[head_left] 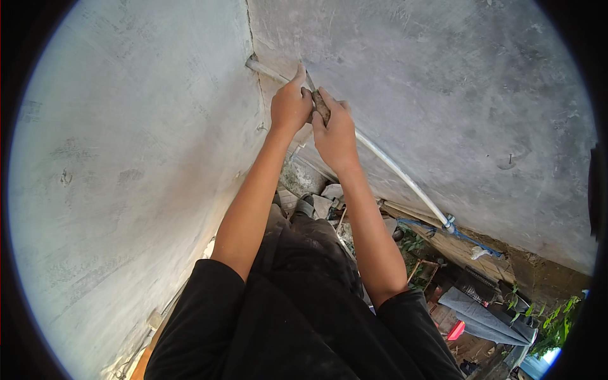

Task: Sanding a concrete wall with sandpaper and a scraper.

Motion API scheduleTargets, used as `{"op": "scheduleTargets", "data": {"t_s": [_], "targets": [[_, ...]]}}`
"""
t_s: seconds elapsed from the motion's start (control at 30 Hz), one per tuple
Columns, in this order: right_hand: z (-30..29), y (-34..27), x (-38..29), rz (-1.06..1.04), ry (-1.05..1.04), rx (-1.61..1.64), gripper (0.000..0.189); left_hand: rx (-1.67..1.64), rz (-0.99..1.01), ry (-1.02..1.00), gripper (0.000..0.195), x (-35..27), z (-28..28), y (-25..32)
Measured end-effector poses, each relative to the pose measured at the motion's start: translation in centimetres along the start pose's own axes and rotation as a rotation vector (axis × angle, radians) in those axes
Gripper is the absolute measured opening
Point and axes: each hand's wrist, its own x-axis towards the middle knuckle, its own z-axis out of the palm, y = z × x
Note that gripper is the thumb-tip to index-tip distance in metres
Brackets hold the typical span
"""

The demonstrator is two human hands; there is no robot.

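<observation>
Both hands are raised close together near the corner of two plastered walls. My right hand [335, 133] grips a rough, brownish block-like piece [322, 107], perhaps a worn handle. A thin dark blade or strip [310, 80] sticks out above it, against the wall. My left hand [290, 104] touches the left side of this piece, its index finger pointing up along the wall; its palm is hidden, so what it holds cannot be told. A whitish pipe [401, 173] runs behind the hands, from the wall corner down to the lower right.
A cracked joint [250, 28] divides the left wall [142, 142] from the right wall [451, 95]. A nail [510, 159] juts from the right wall. Blue cord [475, 241] is tied near the pipe's lower end. Below lie broken slabs [322, 206], grey cloth [475, 318] and plants [560, 318].
</observation>
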Motion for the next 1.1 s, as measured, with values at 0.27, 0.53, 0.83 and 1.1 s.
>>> {"op": "scheduleTargets", "data": {"t_s": [0.27,0.53,0.83,1.1], "targets": [[-11.0,3.7,-10.7,0.015,-0.059,-0.236,0.046,-0.008,0.302,0.019,0.067,-2.9,0.7,0.9],[-20.5,7.7,-13.4,0.277,0.149,-0.566,0.032,0.083,0.161,-0.165,0.067,-2.7,0.3,0.2],[-19.2,16.8,-10.3,0.214,0.112,-0.635,0.026,-0.415,-0.161,-0.634,0.033,-8.5,3.3,-14.7],[-15.5,13.1,-9.6,0.03,0.387,-0.718,0.047,-0.494,-0.016,-0.591,0.035,-12.2,-0.1,-16.3]]}}
